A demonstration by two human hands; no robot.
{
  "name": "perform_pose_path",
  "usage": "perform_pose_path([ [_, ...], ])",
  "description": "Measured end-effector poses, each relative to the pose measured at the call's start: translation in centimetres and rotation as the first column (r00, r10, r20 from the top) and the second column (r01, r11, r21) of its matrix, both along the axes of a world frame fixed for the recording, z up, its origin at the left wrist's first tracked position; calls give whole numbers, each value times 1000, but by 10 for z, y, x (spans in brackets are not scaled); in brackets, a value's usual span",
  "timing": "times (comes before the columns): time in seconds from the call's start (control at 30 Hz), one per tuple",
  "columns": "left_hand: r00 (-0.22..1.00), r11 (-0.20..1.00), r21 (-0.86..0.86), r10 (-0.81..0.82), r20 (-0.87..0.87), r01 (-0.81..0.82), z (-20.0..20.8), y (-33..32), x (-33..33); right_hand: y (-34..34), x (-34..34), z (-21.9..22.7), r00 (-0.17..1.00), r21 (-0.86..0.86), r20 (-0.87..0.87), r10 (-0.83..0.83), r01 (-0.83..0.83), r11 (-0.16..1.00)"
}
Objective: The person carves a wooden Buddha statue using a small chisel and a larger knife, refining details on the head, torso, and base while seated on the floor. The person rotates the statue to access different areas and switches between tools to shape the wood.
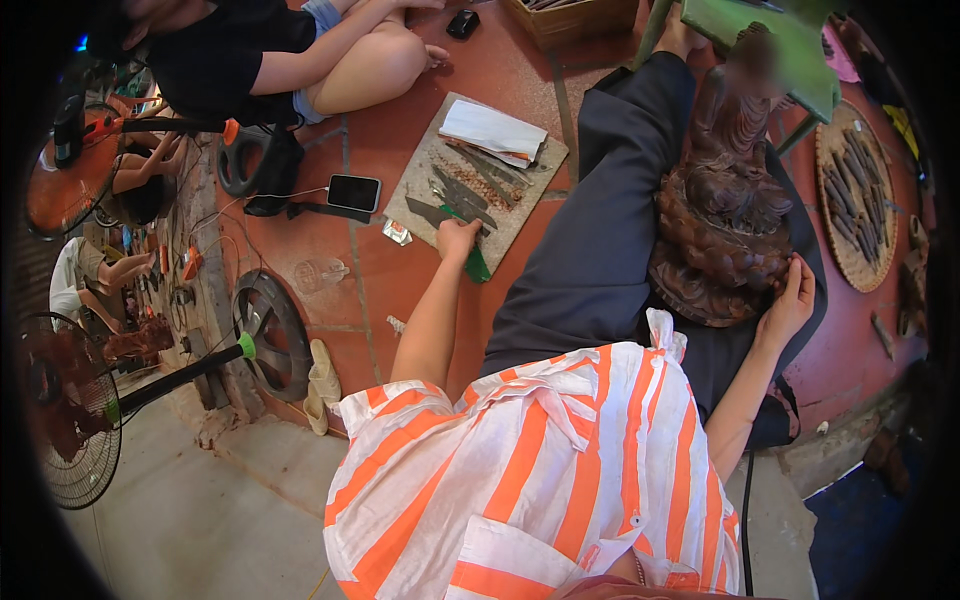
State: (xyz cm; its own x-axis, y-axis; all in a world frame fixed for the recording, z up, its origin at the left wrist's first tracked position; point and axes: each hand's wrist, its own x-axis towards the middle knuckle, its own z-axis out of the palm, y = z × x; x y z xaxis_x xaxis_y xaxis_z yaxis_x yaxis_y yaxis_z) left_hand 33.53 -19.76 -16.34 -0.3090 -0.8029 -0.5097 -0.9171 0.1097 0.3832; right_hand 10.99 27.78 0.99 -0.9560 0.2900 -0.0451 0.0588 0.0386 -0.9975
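Note:
A dark brown carved wooden statue (725,215), a seated figure on a lotus base, rests upright on my lap between my legs. My right hand (795,298) holds the right side of its base, fingertips against the carving. My left hand (458,240) reaches down to a grey board (525,215) on the floor, its fingers bent together among several dark flat blades. One wide dark blade (428,210) lies right at the fingertips. A green piece (478,264) shows beside the hand. Whatever the fingers close on is hidden.
Folded white paper (492,130) lies on the board, with a phone (353,193) to its left. Another person (270,60) sits far left. Standing fans (70,420) are at left. A woven tray (855,190) of dark sticks and a green stool (770,45) stand at right.

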Motion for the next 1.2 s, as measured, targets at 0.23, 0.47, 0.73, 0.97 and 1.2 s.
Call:
perform_pose_path([
  [0.23, 980, 987, 77, 148, -136, -138, 4, -4, 13, 3, 0, -2, 1000, -17, -4, 5, -5, 1000],
  [0.47, 963, 965, 65, 258, -74, -253, 1, -30, -10, 8, 0, 2, 999, 61, -17, -32, 33, 998],
  [0.73, 850, 845, 339, 492, -188, -414, -21, -59, 5, -7, 5, 7, 1000, 51, -17, -11, 12, 999],
  [0.97, 721, 788, 490, 578, -382, -373, -10, -61, 8, -12, 7, 9, 1000, -16, -22, -9, 8, 1000],
  [1.2, 618, 900, 429, 383, -686, -82, 91, -4, -48, -27, 15, 37, 906, 202, -418, -64, 162, 966],
])
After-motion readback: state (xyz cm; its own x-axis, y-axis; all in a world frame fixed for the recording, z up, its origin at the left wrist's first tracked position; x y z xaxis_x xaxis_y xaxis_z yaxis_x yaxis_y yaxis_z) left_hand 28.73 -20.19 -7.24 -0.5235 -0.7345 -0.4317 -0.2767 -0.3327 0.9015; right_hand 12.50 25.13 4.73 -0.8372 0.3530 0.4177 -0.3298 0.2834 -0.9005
